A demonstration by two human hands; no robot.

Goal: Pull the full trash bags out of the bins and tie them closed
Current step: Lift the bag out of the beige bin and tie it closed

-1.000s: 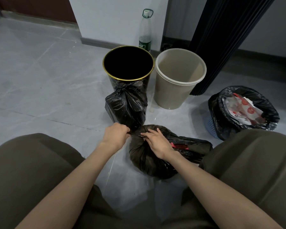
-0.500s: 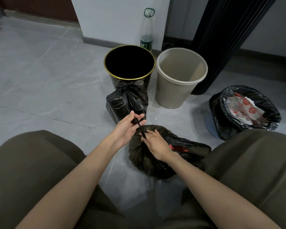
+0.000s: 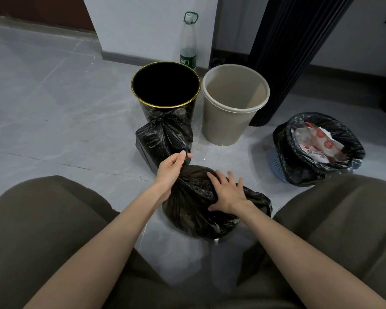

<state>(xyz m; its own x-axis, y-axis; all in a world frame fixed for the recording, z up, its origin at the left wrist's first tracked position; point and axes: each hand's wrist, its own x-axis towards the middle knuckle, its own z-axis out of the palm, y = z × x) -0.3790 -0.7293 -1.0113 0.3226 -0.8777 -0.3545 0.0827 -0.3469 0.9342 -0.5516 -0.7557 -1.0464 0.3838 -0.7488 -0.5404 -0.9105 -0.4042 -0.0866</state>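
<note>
The grey tiled floor carries everything; the person's two knees in olive trousers frame the lower view; beyond them stand a black bin with a gold rim and, just beside it on the right, a beige bin, both without liners; further right a small blue basket bin holds a black liner full of red-and-white wrappers; a dark trash bag lies on the floor between the knees; a tied black bag stands against the front of the black bin; a clear bottle stands by the wall behind the bins; the right hand lies flat on top of the dark bag, fingers spread, its grip released; the left hand is clenched on the gathered neck of that bag, thumb and fingertips pinched together at the top.
</note>
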